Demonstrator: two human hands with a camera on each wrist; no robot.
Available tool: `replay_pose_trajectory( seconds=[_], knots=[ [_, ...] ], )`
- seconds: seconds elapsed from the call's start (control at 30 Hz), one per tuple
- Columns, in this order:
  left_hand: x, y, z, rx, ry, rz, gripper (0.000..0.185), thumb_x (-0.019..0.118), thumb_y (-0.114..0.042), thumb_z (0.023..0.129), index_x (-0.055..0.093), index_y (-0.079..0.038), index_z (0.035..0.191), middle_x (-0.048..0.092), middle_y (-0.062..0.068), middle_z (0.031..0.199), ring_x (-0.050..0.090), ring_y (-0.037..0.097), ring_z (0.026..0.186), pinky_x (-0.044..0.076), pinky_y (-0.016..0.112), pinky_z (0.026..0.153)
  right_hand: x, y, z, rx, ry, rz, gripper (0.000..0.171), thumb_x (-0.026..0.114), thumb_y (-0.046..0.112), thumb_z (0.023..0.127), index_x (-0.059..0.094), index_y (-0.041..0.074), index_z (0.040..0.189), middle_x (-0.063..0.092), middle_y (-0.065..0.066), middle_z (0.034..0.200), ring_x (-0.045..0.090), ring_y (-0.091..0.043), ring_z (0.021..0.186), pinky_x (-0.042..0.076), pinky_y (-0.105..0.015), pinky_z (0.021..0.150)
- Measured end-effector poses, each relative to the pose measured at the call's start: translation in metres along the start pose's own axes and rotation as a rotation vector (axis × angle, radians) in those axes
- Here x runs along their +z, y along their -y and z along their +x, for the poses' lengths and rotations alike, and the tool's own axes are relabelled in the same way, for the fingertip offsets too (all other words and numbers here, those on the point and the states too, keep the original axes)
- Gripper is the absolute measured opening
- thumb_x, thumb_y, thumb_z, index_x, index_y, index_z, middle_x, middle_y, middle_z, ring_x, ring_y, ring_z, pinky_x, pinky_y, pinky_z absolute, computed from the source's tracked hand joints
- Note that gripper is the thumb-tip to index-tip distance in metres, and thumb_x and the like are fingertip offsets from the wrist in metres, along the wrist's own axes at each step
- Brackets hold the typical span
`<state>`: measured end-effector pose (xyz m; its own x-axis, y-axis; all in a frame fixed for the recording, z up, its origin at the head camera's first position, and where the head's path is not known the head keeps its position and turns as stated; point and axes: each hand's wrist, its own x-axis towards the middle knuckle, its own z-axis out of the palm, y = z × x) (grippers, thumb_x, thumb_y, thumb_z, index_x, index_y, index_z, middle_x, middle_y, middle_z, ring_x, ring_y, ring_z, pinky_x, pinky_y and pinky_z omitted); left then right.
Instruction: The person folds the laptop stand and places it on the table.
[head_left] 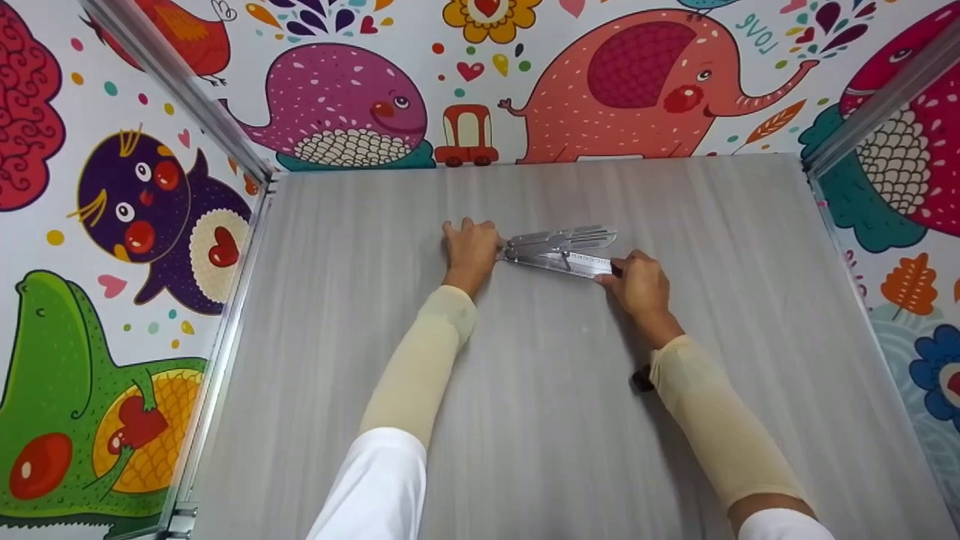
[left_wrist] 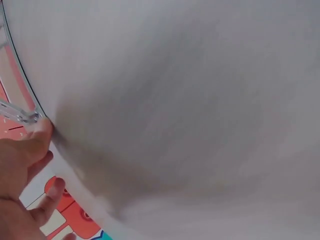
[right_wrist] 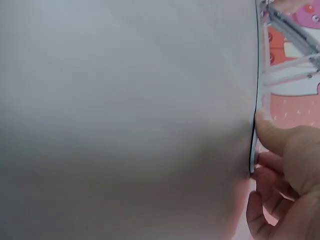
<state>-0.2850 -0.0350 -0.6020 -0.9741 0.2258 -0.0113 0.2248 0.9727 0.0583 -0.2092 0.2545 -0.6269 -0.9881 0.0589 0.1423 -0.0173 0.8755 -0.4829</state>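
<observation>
A clear plastic folding stand is held near the middle of the grey table, its narrow arms joined at the left end and spread into a slim V toward the right. My left hand pinches the joined end; the left wrist view shows the thumb against it. At the other side, my right hand grips the dark-tipped far end of the nearer arm between thumb and fingers. A small crossing strut links the arms in the right wrist view. The upper arm's tip is untouched.
The grey wood-grain table has metal frame rails along its left side. Printed cartoon panels stand at the back and both sides. A dark object shows beside the right forearm.
</observation>
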Motion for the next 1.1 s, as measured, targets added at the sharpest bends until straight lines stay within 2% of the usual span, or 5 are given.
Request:
replay_pose_trajectory(
  seconds=[0.13, 0.27, 0.6, 0.93, 1.1],
  knots=[
    [-0.002, 0.004, 0.007, 0.058, 0.049, 0.058, 0.023, 0.080, -0.025, 0.089, 0.081, -0.028, 0.112, 0.073, -0.003, 0.113, 0.060, 0.027, 0.114, 0.031, 0.069, 0.107, 0.001, 0.011, -0.017, 0.048, 0.012, -0.019, 0.032, 0.089, 0.030, 0.078, 0.082, 0.007, 0.099, 0.066, -0.016, 0.085, 0.066, -0.039, 0.078, 0.051, -0.056, 0.067],
    [-0.003, 0.004, 0.013, 0.099, 0.055, 0.115, 0.024, 0.075, -0.023, 0.093, 0.080, -0.029, 0.115, 0.074, -0.004, 0.115, 0.058, 0.027, 0.119, 0.026, 0.073, 0.112, 0.001, 0.020, -0.030, 0.075, 0.006, -0.056, 0.028, 0.088, 0.033, 0.079, 0.080, 0.007, 0.083, 0.064, -0.016, 0.080, 0.064, -0.040, 0.072, 0.050, -0.056, 0.063],
    [-0.001, 0.003, 0.012, 0.083, 0.042, 0.141, 0.028, 0.062, -0.010, 0.098, 0.078, -0.020, 0.118, 0.075, 0.000, 0.114, 0.057, 0.027, 0.120, 0.026, 0.072, 0.113, 0.005, 0.029, -0.039, 0.117, -0.004, -0.093, 0.037, 0.087, 0.037, 0.079, 0.070, 0.006, 0.067, 0.063, -0.015, 0.078, 0.061, -0.039, 0.066, 0.048, -0.056, 0.059],
    [0.003, 0.001, 0.003, 0.042, -0.017, 0.044, 0.025, 0.061, -0.012, 0.098, 0.082, -0.024, 0.106, 0.077, -0.001, 0.107, 0.059, 0.026, 0.115, 0.030, 0.069, 0.110, 0.008, 0.024, -0.043, 0.056, -0.057, -0.082, 0.034, 0.088, 0.037, 0.078, 0.073, 0.007, 0.072, 0.059, -0.013, 0.075, 0.062, -0.040, 0.063, 0.048, -0.057, 0.057],
    [0.002, -0.005, -0.005, 0.003, 0.015, -0.017, 0.034, 0.064, -0.019, 0.099, 0.071, -0.028, 0.131, 0.070, -0.002, 0.131, 0.058, 0.028, 0.122, 0.038, 0.064, 0.105, 0.004, 0.017, -0.042, 0.017, -0.030, -0.035, 0.032, 0.087, 0.038, 0.079, 0.079, 0.009, 0.089, 0.061, -0.012, 0.082, 0.063, -0.035, 0.068, 0.049, -0.055, 0.060]
  ],
)
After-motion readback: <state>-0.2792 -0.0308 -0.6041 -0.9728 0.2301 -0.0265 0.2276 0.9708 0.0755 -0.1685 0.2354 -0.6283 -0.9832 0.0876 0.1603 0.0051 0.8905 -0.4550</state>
